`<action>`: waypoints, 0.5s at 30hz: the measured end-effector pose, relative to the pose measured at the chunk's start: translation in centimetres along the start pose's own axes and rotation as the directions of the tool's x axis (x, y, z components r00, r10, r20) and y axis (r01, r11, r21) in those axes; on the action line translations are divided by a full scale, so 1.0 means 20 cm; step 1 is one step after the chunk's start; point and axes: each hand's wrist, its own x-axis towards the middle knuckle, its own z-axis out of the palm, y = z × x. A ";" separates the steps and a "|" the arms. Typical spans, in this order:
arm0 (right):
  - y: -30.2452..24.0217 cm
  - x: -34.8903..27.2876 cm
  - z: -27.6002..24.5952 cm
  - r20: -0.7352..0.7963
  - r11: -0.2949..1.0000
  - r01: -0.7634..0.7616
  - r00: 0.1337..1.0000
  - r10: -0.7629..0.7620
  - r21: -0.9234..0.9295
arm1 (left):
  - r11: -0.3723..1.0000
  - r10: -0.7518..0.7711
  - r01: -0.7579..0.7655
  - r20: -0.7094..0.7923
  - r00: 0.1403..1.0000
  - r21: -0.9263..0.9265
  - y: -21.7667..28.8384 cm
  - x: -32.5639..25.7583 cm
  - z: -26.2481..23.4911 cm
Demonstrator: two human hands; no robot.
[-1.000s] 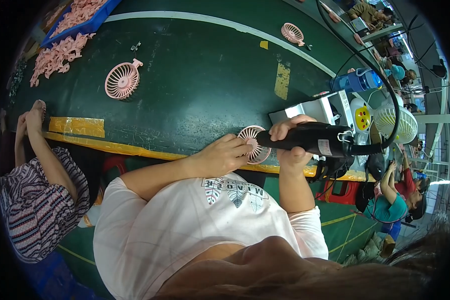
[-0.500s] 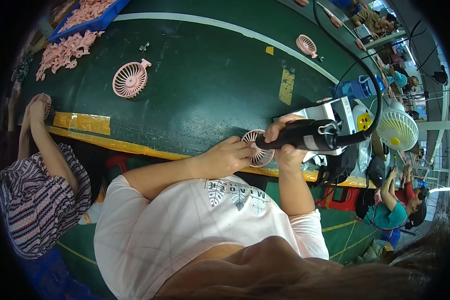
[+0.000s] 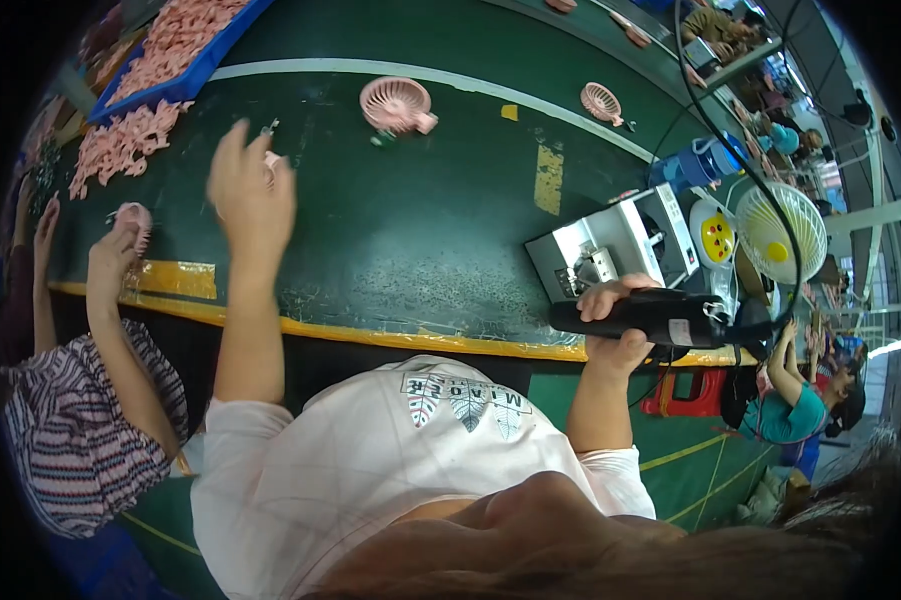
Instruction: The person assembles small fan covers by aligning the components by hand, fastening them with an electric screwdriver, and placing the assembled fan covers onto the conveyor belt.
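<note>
My right hand [image 3: 615,320] is wrapped around a black handheld power screwdriver [image 3: 660,316], its cord running off to the right. It is held level over the table's near edge. My left hand [image 3: 253,195], slightly blurred, reaches out over the left part of the table with thumb and fingers apart. Beneath it a pink fan part [image 3: 272,165] shows between finger and thumb; the rest is hidden. A small metal piece [image 3: 270,127] lies just beyond the fingertips. Farther out, a round pink fan housing [image 3: 396,105] with slatted ribs sits on the green table, slightly smeared.
A blue bin [image 3: 215,50] of pink pieces stands far left, with a pile of them [image 3: 120,150] beside it. A co-worker's hand [image 3: 115,250] holds a pink part at left. A white machine [image 3: 620,245], blue bottle [image 3: 705,165] and white fan [image 3: 782,235] stand at right.
My left hand has let go of the pink fan housing and swung left over another one. A housing now sits at the far middle of the table. The screwdriver has moved slightly right.
</note>
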 end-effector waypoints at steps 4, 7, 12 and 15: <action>-0.10 0.06 -0.04 -0.094 0.981 0.189 0.978 -0.185 0.043 | 0.944 -0.133 0.011 0.350 0.927 0.330 -0.11 -0.23 -0.02; -0.13 0.10 -0.07 -0.080 0.960 0.279 0.957 -0.280 -0.027 | 0.976 -0.081 -0.018 0.437 0.896 0.218 0.00 -0.33 -0.01; -0.09 0.17 -0.06 -0.097 0.967 0.255 0.962 -0.255 -0.017 | 0.964 0.218 -0.116 0.456 0.863 -0.241 0.33 -0.40 -0.01; -0.08 0.19 -0.05 -0.133 0.997 0.071 0.989 -0.068 0.013 | 0.818 0.423 -0.204 0.323 0.847 -0.537 0.46 -0.52 0.08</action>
